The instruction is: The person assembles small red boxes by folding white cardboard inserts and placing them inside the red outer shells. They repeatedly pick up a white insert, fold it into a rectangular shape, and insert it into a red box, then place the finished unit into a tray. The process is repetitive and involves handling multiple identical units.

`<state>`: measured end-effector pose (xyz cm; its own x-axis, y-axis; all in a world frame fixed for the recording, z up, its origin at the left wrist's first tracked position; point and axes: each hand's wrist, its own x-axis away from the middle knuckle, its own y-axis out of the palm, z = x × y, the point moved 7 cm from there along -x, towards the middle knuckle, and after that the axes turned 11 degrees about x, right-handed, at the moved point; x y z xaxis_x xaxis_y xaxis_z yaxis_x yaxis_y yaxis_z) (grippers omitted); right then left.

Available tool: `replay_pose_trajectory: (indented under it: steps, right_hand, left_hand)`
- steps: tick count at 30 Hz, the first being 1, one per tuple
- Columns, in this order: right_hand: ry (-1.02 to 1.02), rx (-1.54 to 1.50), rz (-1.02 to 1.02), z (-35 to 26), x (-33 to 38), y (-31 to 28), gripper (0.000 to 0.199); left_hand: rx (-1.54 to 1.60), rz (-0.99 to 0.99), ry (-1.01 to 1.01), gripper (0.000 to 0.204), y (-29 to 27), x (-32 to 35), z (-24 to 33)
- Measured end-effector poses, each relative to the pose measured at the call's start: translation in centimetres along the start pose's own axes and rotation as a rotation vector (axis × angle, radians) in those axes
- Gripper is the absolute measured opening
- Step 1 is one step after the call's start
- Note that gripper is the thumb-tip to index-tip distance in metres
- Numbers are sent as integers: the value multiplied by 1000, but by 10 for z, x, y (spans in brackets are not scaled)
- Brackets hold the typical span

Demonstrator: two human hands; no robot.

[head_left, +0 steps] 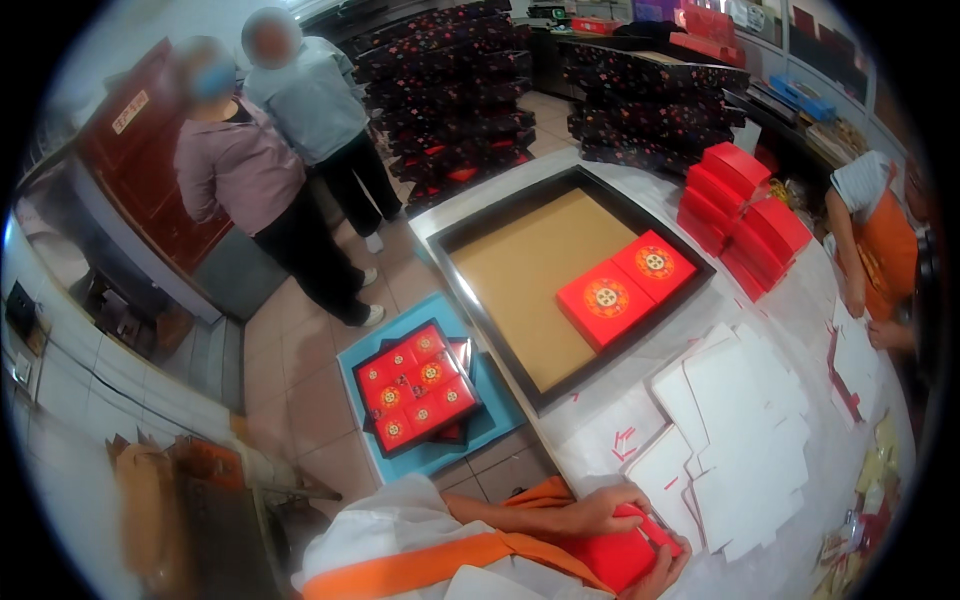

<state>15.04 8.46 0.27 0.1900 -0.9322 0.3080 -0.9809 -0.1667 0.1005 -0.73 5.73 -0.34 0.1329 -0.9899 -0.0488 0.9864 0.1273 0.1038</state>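
At the table's near edge, my left hand (602, 510) and my right hand (664, 574) grip a red folded card piece (612, 558), seemingly a box part. My left fingers press on its top flap while the right hand holds its lower right side. Just beyond my hands lies a loose pile of flat white cut-out card sheets (740, 440) with red edges showing. Small red strips (624, 443) are scattered beside the pile. Farther off, a black-rimmed tray with a tan bottom (530, 280) holds two red boxes (608, 298) with round gold patterns.
Stacked red box parts (735, 190) stand right of the tray. A co-worker's hands (868, 318) handle card at the far right. On the left, a light blue bin (365, 350) carries patterned red boxes (420, 388). Tall dark flowered stacks (445, 90) and two people (315, 110) are behind.
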Motion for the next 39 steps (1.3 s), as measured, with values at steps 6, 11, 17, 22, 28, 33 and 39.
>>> replay_pose_trajectory:
  steps: [6, 11, 17, 22, 28, 33, 39]
  right_hand:
    - [68, -24, -38, 41, -11, -17, 25]
    - [-76, 118, -11, 32, -10, -15, 10]
    - [77, 22, -85, 36, -12, -5, 18]
    - [-16, 67, -65, 35, -13, -9, 19]
    - [-56, 96, -69, 24, -8, -8, 20]
    - [-55, 310, -118, 25, -9, -6, 28]
    - [-42, 326, -144, 23, -10, -8, 28]
  left_hand:
    - [-31, 10, -195, 21, -6, -1, -2]
    - [82, -7, -280, 20, -4, -1, -15]
    - [-102, 31, -44, 22, -7, 9, 20]
    - [-134, 4, -173, 24, 0, 0, 13]
    - [-34, 10, -138, 25, -4, 6, 13]
    - [-86, 66, -35, 16, -13, 17, 13]
    - [-146, 138, -170, 17, -16, 15, -6]
